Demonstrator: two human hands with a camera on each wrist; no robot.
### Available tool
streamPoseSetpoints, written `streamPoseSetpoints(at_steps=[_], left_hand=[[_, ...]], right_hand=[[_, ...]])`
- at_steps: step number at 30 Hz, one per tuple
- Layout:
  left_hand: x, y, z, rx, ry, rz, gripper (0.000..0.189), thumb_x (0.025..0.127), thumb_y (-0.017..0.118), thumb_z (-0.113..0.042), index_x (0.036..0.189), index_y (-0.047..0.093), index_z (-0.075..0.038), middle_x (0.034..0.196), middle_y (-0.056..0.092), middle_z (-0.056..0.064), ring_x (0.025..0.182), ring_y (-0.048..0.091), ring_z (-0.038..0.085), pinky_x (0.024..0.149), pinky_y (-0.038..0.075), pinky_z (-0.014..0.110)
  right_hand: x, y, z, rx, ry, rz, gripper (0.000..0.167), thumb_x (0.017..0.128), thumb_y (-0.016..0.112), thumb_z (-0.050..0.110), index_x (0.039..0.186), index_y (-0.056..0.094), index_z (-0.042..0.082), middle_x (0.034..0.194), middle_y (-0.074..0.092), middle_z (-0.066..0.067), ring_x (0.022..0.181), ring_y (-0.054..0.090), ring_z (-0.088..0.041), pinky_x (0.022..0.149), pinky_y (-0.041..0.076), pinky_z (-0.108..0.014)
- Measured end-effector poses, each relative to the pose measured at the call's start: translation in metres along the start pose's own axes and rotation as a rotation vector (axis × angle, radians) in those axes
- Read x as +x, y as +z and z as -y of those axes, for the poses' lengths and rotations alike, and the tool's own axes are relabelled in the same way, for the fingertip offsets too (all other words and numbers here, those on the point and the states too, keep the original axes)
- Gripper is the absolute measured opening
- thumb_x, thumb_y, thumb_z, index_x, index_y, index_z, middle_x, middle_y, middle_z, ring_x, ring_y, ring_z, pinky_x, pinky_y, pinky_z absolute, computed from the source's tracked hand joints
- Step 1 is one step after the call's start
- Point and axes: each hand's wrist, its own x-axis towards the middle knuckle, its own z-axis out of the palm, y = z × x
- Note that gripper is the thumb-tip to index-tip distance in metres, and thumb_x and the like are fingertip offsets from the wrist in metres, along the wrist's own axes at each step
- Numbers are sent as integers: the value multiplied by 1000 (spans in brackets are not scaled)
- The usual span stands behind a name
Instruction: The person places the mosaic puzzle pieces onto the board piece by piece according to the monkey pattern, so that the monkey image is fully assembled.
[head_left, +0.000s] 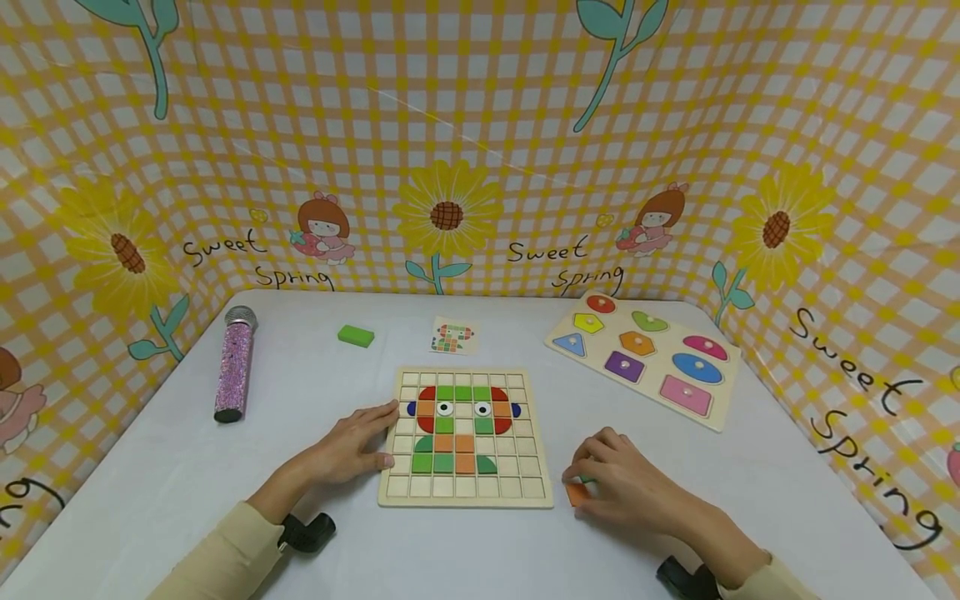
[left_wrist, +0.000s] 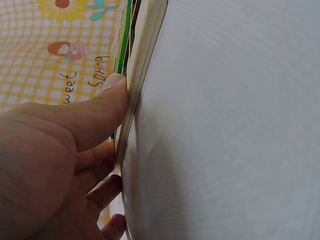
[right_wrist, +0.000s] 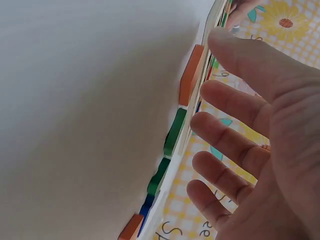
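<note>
A wooden grid board (head_left: 465,502) lies on the white table, partly filled with orange, red, green and blue tiles and two eye tiles. My left hand (head_left: 341,450) touches the board's left edge with thumb and fingertips, the fingers fairly straight. To the right of the board, my right hand (head_left: 630,483) hovers over loose pieces, partly hiding an orange piece (head_left: 577,493) and a green piece (head_left: 588,478). In the right wrist view its fingers are spread and hold nothing. Beside them stand an orange block (right_wrist: 189,82), green blocks (right_wrist: 174,135) and a blue block (right_wrist: 146,210).
Behind the board lie a picture card (head_left: 453,335) and a light green block (head_left: 356,336). A pink glittery microphone (head_left: 235,367) is at the left. A knobbed shape puzzle (head_left: 716,412) lies at the back right. Patterned cloth walls (head_left: 450,125) enclose the table.
</note>
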Motion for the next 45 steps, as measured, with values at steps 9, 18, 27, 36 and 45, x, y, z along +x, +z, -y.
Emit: streamPoseSetpoints(at_steps=[9,18,27,36,45], left_hand=[[-1,1,1,-12,1,0,72,87,66,-28,145,33,1,156,24,15,141,24,38,110,21,61],[1,2,2,-5,-2,-1,73,87,66,-29,145,33,0,156,25,13,142,24,37,110,21,60],[0,1,2,-4,10,-1,73,87,67,-27,144,33,2,156,25,15,141,24,39,109,21,61],[0,1,1,-5,17,-5,72,87,67,-26,144,33,3,156,25,16,141,24,40,109,21,62],[0,0,2,-2,27,-12,72,87,66,-26,144,34,2,156,26,16,141,25,40,108,22,62]], right_hand=[[-9,0,-7,-37,-2,22,23,70,80,34,90,71,28,98,57,13,96,40,-8,81,40,-35],[-9,1,-8,-27,-4,13,19,70,81,31,87,71,29,97,57,12,96,41,-9,80,40,-35],[2,-3,0,23,7,11,19,73,80,30,89,70,29,98,58,14,98,42,-7,81,41,-33],[38,1,22,53,-10,52,19,77,76,34,92,70,25,102,59,11,102,43,-10,86,43,-35],[85,18,54,57,-22,82,22,79,74,37,94,71,22,101,60,8,98,43,-11,87,41,-33]])
